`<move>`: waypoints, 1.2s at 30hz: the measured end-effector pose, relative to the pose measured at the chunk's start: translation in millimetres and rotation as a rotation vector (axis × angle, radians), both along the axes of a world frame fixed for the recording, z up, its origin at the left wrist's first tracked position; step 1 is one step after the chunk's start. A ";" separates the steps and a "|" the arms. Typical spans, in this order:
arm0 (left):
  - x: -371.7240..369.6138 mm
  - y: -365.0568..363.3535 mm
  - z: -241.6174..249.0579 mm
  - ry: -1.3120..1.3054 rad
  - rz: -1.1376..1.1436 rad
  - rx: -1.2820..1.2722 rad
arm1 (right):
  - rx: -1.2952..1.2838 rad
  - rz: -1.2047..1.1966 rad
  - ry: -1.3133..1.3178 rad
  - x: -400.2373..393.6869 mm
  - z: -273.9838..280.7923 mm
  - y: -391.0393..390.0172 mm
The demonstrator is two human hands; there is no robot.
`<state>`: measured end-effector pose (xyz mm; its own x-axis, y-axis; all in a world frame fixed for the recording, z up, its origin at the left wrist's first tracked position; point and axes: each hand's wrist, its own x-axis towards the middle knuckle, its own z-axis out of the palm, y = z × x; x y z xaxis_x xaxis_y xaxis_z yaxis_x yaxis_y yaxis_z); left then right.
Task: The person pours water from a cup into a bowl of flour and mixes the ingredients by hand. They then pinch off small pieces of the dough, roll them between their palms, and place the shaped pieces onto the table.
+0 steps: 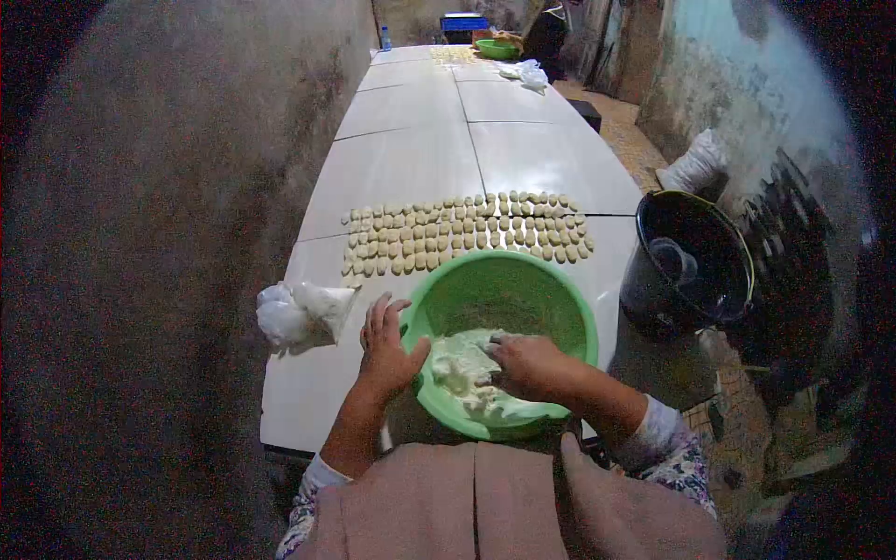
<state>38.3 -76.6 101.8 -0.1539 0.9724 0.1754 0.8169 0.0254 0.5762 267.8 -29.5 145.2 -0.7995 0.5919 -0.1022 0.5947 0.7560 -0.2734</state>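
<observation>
Pale worktop (pixel 401 159) ahead; left hand (pixel 385 350) spread against the bowl (pixel 581 308); right hand (pixel 527 364), half-curled, hold unclear, should evenly fold dough (pixel 457 369) beneath it.

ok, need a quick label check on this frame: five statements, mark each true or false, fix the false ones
1. The right hand reaches into the near green basin, at the pale mass. True.
2. The left hand is buried in the pale mass. False: it is at the left edge of the near green basin, fingers spread.
3. Small pale pieces lie in rows on the table, beyond the near green basin. True.
4. The black bucket is on the picture's left. False: it is on the right.
5. A second green vessel is near the table's far end. True.
</observation>
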 end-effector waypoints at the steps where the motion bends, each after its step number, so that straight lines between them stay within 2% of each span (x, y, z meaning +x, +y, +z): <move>1: 6.5 -4.3 5.9 0.084 -0.011 0.099 | 0.000 -0.010 0.002 7.9 6.7 1.3; 3: 10.0 -8.5 10.0 0.064 -0.074 0.057 | -0.041 -0.194 0.064 27.8 37.3 8.0; 5: 9.9 -18.5 5.0 0.033 -0.109 0.190 | 0.175 -0.396 0.185 63.4 80.4 15.0; 6: 8.3 -22.8 5.2 0.037 -0.086 0.272 | 0.235 -0.563 0.357 87.6 78.4 33.4; 7: 6.0 -28.2 2.9 0.036 -0.092 0.275 | 0.408 -0.612 0.263 112.0 96.1 46.7; 9: 2.4 -41.1 -3.2 -0.058 0.012 0.402 | 0.499 -0.914 0.330 129.0 124.4 49.8; 10: 2.0 -48.3 -1.0 -0.043 0.024 0.446 | 0.498 -0.910 0.326 149.2 115.3 62.6; 12: -5.5 -54.4 -20.9 -0.152 0.029 0.491 | 0.813 -0.747 0.111 203.5 76.5 100.3; 14: -3.9 -63.2 -22.8 -0.309 0.029 0.507 | 0.775 -0.722 0.078 229.4 52.7 122.6; 16: -9.9 -69.6 -39.0 -0.316 0.018 0.460 | 0.641 -0.755 -0.052 222.9 60.9 125.6; 17: -13.7 -73.9 -47.0 -0.317 0.000 0.416 | 0.641 -0.750 -0.048 220.9 59.9 123.6; 19: -13.8 -83.4 -49.3 -0.311 0.014 0.365 | 0.823 -0.693 0.203 220.5 59.3 122.6; 20: -14.1 -87.3 -54.8 -0.282 0.030 0.332 | 0.824 -0.689 0.201 225.5 57.9 127.4; 22: -6.3 -96.8 -56.1 -0.292 0.117 0.221 | 1.094 -0.390 0.323 240.7 57.5 136.3; 23: -5.1 -98.6 -62.0 -0.297 0.114 0.222 | 1.097 -0.390 0.318 249.8 58.5 137.3; 25: -7.7 -100.7 -82.3 -0.300 0.091 0.244 | 0.949 -0.682 -0.187 250.3 77.9 124.2; 26: -10.8 -101.4 -100.5 -0.210 0.081 0.320 | 0.949 -0.683 -0.187 240.3 88.3 113.8; 28: -10.6 -100.9 -99.5 -0.127 0.084 0.315 | 0.997 -0.668 0.184 188.4 118.1 80.3; 29: -9.8 -100.9 -98.3 -0.043 0.087 0.309 | 0.997 -0.668 0.182 210.0 104.7 96.7; 31: -9.9 -99.1 -97.3 -0.006 0.109 0.318 | 1.238 -0.552 0.132 269.2 66.1 143.5; 34: -12.3 -97.9 -103.2 -0.073 0.152 0.300 | 1.163 -0.526 0.138 232.2 93.8 108.5; 36: -10.9 -97.5 -101.6 -0.157 0.117 0.334 | 1.076 -0.615 0.090 260.3 77.3 132.7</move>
<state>27.3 -174.1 0.2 -0.3110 0.8397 0.4453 0.7207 -0.0971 0.6864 528.1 103.2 222.5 -0.3389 0.6198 0.7078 0.9408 0.2239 0.2544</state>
